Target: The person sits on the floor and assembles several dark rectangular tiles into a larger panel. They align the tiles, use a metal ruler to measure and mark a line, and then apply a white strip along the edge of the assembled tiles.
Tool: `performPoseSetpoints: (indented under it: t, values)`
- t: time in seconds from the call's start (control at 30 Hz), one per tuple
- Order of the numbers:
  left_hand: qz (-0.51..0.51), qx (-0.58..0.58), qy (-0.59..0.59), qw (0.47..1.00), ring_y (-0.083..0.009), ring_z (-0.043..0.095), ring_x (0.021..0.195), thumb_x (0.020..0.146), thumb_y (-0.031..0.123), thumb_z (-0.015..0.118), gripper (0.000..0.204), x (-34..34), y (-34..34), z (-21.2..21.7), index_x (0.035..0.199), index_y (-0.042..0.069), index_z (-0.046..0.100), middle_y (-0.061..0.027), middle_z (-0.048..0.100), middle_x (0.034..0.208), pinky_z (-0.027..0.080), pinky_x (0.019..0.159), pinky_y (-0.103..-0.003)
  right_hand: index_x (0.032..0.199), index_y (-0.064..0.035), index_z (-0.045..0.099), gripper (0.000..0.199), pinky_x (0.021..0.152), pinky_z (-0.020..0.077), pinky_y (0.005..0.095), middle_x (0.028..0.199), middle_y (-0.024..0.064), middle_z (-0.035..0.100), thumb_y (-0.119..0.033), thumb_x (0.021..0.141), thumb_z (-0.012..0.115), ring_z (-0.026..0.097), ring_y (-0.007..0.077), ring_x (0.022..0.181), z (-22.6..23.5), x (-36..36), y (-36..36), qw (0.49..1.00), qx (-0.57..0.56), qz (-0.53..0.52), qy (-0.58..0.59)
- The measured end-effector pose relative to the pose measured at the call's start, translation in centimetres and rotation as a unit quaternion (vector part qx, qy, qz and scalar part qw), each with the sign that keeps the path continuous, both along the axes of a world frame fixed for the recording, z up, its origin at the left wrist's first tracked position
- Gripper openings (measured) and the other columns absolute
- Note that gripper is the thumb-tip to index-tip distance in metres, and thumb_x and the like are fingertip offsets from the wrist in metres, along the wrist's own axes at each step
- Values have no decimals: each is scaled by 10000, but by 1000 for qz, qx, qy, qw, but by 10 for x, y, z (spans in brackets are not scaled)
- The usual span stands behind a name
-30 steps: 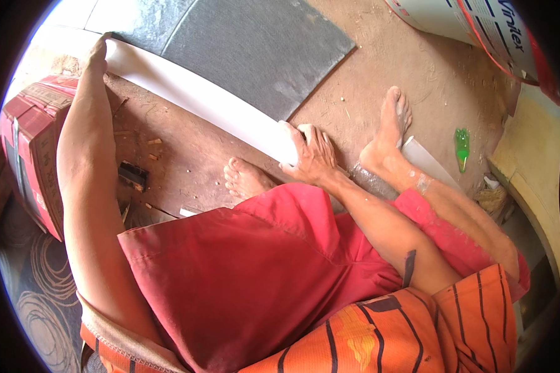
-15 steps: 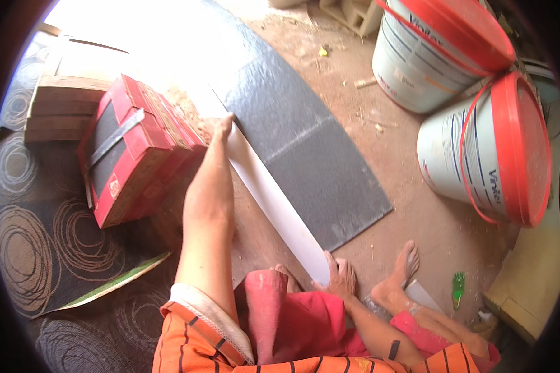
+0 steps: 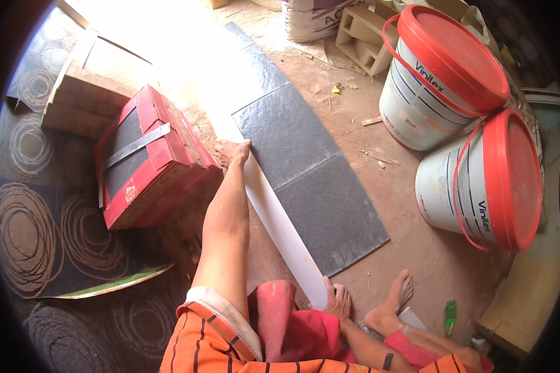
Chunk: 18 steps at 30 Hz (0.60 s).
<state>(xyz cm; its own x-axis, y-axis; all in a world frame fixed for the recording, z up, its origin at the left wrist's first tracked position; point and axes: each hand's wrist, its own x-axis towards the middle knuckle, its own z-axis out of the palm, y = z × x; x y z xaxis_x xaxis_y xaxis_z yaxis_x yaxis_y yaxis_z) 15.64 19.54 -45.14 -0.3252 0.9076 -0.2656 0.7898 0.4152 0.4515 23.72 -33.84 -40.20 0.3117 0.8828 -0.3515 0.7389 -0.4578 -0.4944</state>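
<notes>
White strip (image 3: 274, 217) lies along the near edge of the dark grey tiles (image 3: 311, 180), running from far end to near end between both hands. The left hand (image 3: 233, 152) presses flat on the far end, fingers spread and closed on nothing; the right hand (image 3: 337, 301) rests on the near end, though its grasp cannot be made out. Keeping both ends pinned and flush with the tile edge looks wise. Beyond the tiles stand two lidded white buckets (image 3: 442, 81), contents hidden; on the strip's other side lies a strapped red carton (image 3: 149, 161).

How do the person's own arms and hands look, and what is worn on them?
Both hands, left hand and right hand, are bare: no gloves or rings visible. The left arm has an orange sleeve with thin black stripes and a pale cuff. The right forearm shows a small dark mark.
</notes>
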Motion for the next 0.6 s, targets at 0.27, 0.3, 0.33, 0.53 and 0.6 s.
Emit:
performPoseSetpoints:
  t: [0.27, 0.3, 0.33, 0.53, 0.6]
  values:
    - [18, -18, 35, 999, -354, 530, 1169, 600, 387, 806, 956, 6, -8, 18, 1361, 10, 366, -211, 488, 1268, 464, 972, -438, 1458, -197, 319, 989, 868, 403, 451, 1092, 129, 429, -401, 622, 806, 471, 324, 1017, 4, 1, 1, 1000, 21, -7, 7]
    - [11, -21, 38, 999, -354, 542, 1156, 607, 405, 810, 954, 3, -6, 15, 1357, 9, 374, -212, 498, 1260, 467, 968, -438, 1456, -198, 323, 986, 865, 406, 450, 1091, 125, 430, -398, 621, 807, 473, 320, 1015, 5, 1, 1, 1000, 28, -6, 5]
    - [10, -3, 49, 999, -350, 564, 1131, 621, 409, 802, 846, 4, -7, 14, 1276, -3, 460, -219, 530, 1230, 483, 944, -427, 1456, -201, 324, 989, 862, 407, 448, 1089, 120, 431, -398, 617, 809, 474, 316, 1012, 5, 0, 2, 999, 32, -5, -1]
    - [2, -3, 60, 998, -355, 549, 1147, 619, 412, 811, 875, 3, -3, 7, 1308, 16, 445, -203, 510, 1251, 473, 959, -443, 1457, -217, 329, 1004, 848, 412, 439, 1079, 102, 429, -396, 597, 816, 477, 300, 1002, 6, 0, 2, 999, 29, -8, -17]
    - [-6, -15, 46, 999, -354, 547, 1149, 623, 412, 810, 847, 2, -4, 10, 1288, 15, 467, -202, 513, 1251, 471, 960, -443, 1458, -216, 329, 1010, 843, 412, 438, 1075, 102, 427, -394, 591, 817, 477, 300, 1001, 4, 0, 2, 999, 31, -7, -16]
